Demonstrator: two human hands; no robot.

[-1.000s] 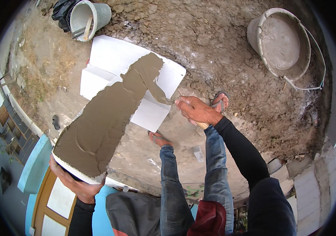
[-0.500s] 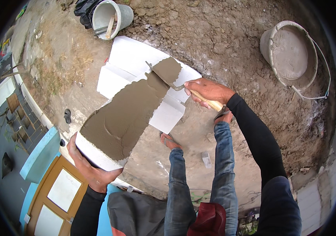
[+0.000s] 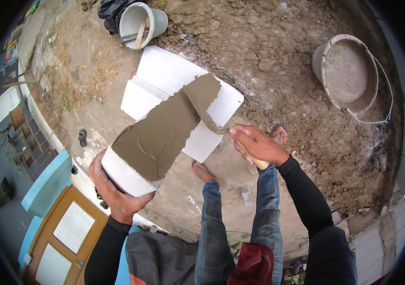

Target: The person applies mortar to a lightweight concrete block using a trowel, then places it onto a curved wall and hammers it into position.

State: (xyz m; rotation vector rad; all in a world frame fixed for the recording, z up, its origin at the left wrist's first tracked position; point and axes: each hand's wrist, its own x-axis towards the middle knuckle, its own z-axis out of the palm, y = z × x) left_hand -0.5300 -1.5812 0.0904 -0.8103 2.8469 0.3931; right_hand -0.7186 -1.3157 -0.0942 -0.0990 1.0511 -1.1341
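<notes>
My left hand [image 3: 119,197] grips the near end of a pale, long block [image 3: 122,172], thumb and fingers on opposite sides. A smooth grey-brown layer of mortar [image 3: 152,135] covers most of the block's upper face, with the near end bare. My right hand [image 3: 261,144] is closed round the wooden handle of a trowel [image 3: 217,127]. Its thin blade, seen nearly edge-on, rests against the mortar toward the far end. More white blocks [image 3: 157,69] lie under and beyond the held one; where each ends beneath the mortar is hidden.
A bucket of wet mortar [image 3: 323,61] with a wire handle stands at the right on rough soil. Another bucket [image 3: 159,21], holding tools, is at the far left by a black bag [image 3: 111,14]. My sandalled feet flank a small clear block [image 3: 246,195]. A door [image 3: 65,232] is at lower left.
My right hand and the trowel have come nearer and slightly right, the blade drawing across the mortar. The gap in the far mortar is now smoothed over. My left hand keeps its grip.
</notes>
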